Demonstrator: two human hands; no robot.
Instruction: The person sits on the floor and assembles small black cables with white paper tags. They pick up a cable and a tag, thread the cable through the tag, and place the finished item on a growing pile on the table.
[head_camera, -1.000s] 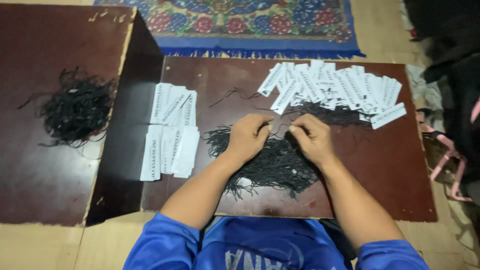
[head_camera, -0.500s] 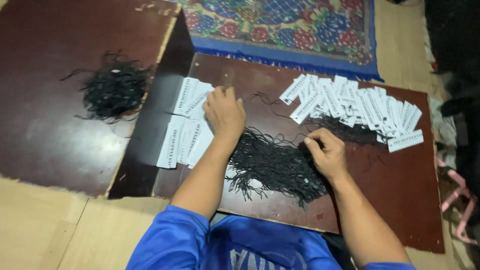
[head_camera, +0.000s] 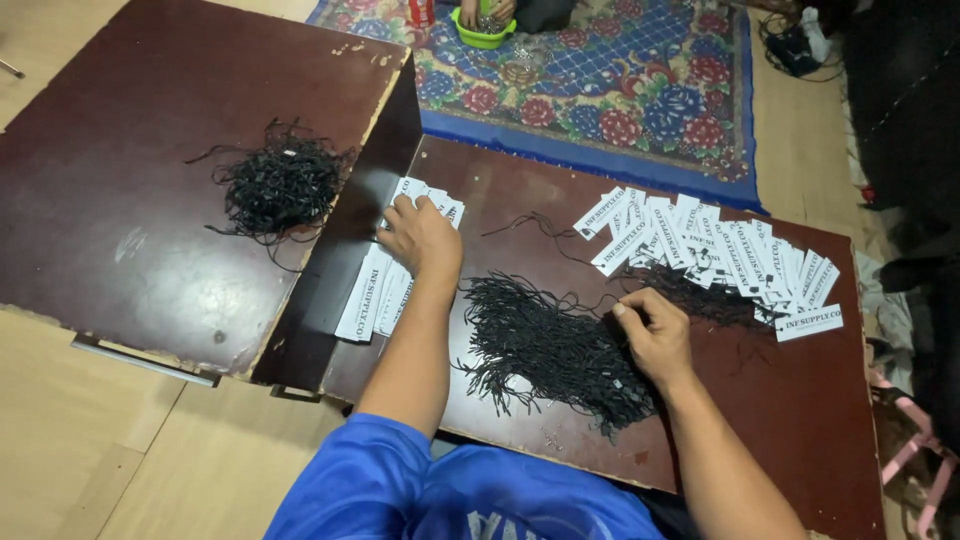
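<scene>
My left hand (head_camera: 422, 236) lies palm down on a stack of white paper tags (head_camera: 385, 272), long narrow rectangles with dark print, fanned loosely at the left end of the low dark board (head_camera: 800, 420). My fingers are spread flat over the top tags, pressing them rather than gripping them; I cannot count how many tags are in the stack. My right hand (head_camera: 655, 332) rests on the same board to the right of that stack, its fingers curled with the fingertips tucked at the edge of a heap of thin black cords (head_camera: 555, 345). I cannot tell whether a cord is pinched between them.

The cords are fine and stringy, tangled into a flat, frayed mat in the middle of the board, between my two hands. Towards the board's far right edge lies a second spread of white tags (head_camera: 715, 255), overlapping like shingles in one long row, too many to count. More black cord shows under its near edge.

Left of the board stands a second, larger dark tabletop (head_camera: 120, 210), glossy and scuffed, with chipped edges. One more tangle of black cords (head_camera: 280, 185) sits on it. That makes two tag groups and two cord heaps. Beyond the board lies a blue floral rug (head_camera: 620, 90).
</scene>
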